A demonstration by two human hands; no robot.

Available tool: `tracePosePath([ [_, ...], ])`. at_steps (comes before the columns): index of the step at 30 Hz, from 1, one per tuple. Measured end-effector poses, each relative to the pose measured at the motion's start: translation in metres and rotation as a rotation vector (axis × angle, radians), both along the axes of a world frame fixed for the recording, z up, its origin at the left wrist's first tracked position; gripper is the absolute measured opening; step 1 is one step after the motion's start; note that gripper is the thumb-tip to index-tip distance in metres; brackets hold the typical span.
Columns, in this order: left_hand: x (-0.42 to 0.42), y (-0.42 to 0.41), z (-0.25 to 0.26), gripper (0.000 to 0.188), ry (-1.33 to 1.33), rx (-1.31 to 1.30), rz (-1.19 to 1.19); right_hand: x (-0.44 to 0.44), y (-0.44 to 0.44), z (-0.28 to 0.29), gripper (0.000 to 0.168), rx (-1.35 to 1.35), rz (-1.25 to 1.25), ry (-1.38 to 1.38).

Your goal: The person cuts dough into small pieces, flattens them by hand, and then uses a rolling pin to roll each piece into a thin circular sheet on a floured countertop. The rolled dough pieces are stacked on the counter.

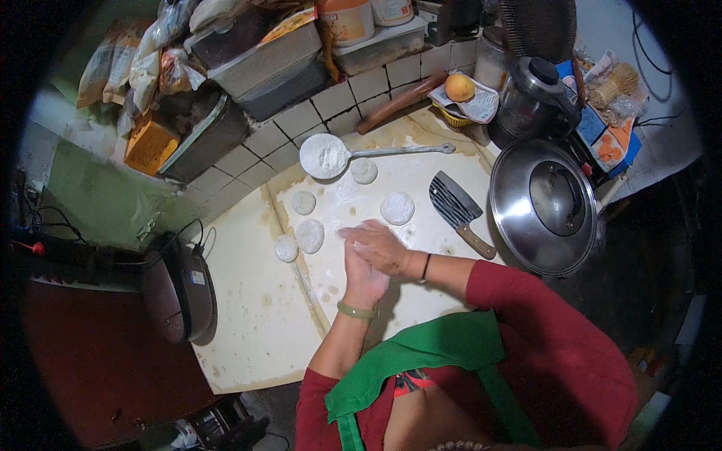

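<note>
My left hand (364, 273), with a pale green bangle at its wrist, is pressed palm to palm with my right hand (379, 245), above the pale countertop (254, 315). Whether anything lies between the palms is hidden. Flour whitens the fingers. Several floured dough rounds lie beyond and left of my hands, among them a larger dough round (397, 208) and a flattened dough round (309, 235). Behind them rests a metal ladle (325, 156) full of flour, its handle pointing right. A cleaver (458, 206) with a wooden handle lies to the right.
At the right a lidded metal wok (541, 208) stands beside a dark-handled jug (533, 101). A rolling pin (400, 101) leans by the tiled wall, near a yellow basket (451, 117) with a round orange fruit. A dark rice cooker (180, 287) stands left; storage bins (271, 62) line the back.
</note>
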State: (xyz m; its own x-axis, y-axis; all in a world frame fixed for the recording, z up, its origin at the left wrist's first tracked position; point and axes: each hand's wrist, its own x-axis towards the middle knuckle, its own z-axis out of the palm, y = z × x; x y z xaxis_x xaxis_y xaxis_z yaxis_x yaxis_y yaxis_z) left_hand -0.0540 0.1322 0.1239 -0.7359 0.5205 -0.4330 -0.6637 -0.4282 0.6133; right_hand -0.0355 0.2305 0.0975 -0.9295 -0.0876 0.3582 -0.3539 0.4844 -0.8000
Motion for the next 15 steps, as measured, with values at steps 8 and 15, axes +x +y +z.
tracePosePath([
  [8, 0.003, -0.016, -0.079, 0.062, 1.457, -1.207, -0.324, 0.078, 0.075, -0.03, 0.027, 0.203, -0.134, -0.239],
  [15, 0.005, -0.008, -0.094, 0.057, 1.715, -1.245, -0.461, 0.151, 0.099, 0.011, 0.022, 0.025, -0.233, -0.374],
])
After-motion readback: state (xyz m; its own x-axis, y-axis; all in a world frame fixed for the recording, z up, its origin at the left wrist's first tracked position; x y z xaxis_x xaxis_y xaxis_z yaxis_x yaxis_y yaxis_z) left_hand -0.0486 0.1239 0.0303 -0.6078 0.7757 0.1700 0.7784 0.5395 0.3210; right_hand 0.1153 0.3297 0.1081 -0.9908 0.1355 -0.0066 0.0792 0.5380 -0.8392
